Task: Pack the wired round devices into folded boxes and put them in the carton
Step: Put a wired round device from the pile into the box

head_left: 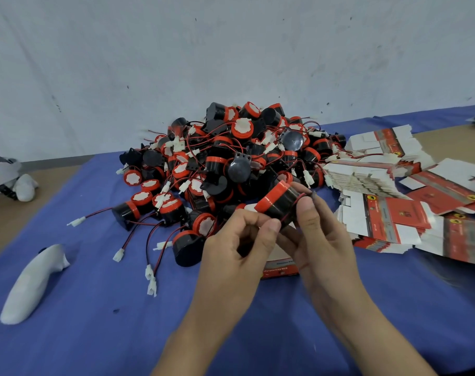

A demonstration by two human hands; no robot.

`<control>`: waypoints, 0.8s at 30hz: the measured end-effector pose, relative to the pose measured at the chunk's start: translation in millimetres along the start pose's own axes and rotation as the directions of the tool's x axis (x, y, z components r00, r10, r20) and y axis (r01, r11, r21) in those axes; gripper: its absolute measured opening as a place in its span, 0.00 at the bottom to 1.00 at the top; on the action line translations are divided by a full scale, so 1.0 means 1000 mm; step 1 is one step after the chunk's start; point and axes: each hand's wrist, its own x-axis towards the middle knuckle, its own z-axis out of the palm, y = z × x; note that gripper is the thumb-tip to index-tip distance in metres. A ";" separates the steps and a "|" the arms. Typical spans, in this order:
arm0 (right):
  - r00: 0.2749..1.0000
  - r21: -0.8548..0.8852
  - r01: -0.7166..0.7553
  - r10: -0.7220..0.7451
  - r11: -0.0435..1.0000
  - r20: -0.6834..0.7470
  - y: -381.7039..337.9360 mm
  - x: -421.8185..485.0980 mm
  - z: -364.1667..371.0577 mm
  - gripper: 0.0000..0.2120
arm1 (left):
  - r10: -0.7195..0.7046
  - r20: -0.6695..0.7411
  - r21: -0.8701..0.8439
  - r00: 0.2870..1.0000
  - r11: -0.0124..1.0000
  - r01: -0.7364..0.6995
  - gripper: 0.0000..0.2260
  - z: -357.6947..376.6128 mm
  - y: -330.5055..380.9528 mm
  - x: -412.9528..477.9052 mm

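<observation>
- We hold one round device [278, 200], black-bodied with a red ring, tilted in the air just above the near edge of the heap, in the middle of our view.
- Our right hand [322, 234] grips its black body, thumb on the near side and fingers curled behind.
- Our left hand [237, 241] pinches the device's thin red-and-black wire [286, 214] between thumb and forefinger, against the body.
- Under both hands a folded box [281, 267] lies on the blue cloth [95, 335]; its red and grey edge carries white lettering too blurred for us to read.
- At 12 o'clock from our hands is the pile of devices [231, 158], wires and white plugs tangled through it.
- At 2 o'clock, flat box blanks [388, 191] lie in fanned stacks, white, red and grey with small yellow round marks; the print is illegible.
- At 8 o'clock, well apart, a white handle-shaped object [32, 283] rests on the cloth.
</observation>
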 end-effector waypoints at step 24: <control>0.973 0.071 -0.229 0.228 0.971 0.028 -0.007 0.018 -0.008 0.30 | -0.307 0.163 -0.352 0.938 0.870 0.346 0.16 -0.007 -0.011 0.006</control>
